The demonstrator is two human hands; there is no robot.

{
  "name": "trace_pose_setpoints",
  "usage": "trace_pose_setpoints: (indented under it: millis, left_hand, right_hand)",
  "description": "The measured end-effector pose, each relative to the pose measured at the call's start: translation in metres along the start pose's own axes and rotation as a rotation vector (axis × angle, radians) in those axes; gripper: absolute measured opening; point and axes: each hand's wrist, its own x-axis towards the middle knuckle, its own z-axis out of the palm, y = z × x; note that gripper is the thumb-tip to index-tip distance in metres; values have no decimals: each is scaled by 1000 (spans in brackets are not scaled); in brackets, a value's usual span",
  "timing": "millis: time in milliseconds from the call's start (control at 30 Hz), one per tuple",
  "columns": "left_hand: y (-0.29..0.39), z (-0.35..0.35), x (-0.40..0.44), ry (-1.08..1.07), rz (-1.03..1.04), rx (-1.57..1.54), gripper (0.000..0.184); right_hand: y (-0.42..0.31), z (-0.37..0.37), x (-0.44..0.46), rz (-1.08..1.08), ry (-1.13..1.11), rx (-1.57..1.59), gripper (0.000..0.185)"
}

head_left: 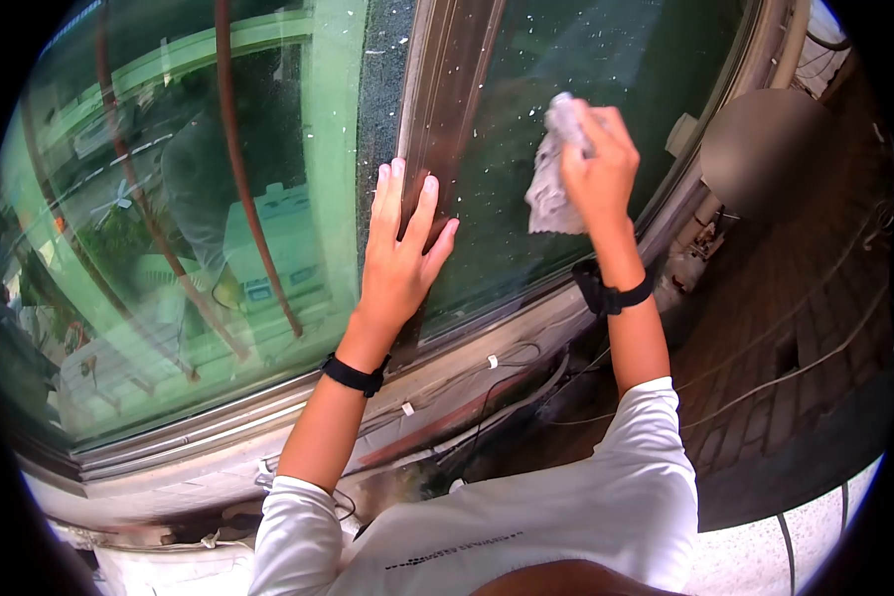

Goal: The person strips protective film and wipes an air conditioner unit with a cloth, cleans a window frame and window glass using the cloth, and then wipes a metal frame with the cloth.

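Observation:
A greyish-white cloth [554, 189] is bunched in my right hand [604, 164], against or just over the dark right window pane [512, 139], which is dotted with white specks. Part of the cloth hangs down to the left of my fingers. My left hand [402, 248] has its fingers spread and rests at the brown upright window frame [447, 89], at the edge of the left pane [318, 199]. Nothing is held in it. Both wrists wear black bands.
Rusty bars [238, 149] and green reflections show in the left pane. Below the window run a light sill [219, 432] and loose cables [482, 372]. Dark brick paving [765, 397] lies at the right, with a blurred round patch above it.

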Motion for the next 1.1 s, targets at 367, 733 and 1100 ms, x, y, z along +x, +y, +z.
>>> trace_pose_setpoints:
  millis: [367, 733, 1100]
  left_hand:
    - [0, 1, 0, 29, -12, -40, 69]
    - [1, 0, -1, 14, -41, -51, 66]
    - [0, -2, 1, 25, -34, -92, 64]
  right_hand:
    - [63, -5, 32, 327, 127, -91, 24]
    - [-60, 17, -19, -290, -48, 136, 50]
    - [104, 10, 29, 248, 203, -81, 35]
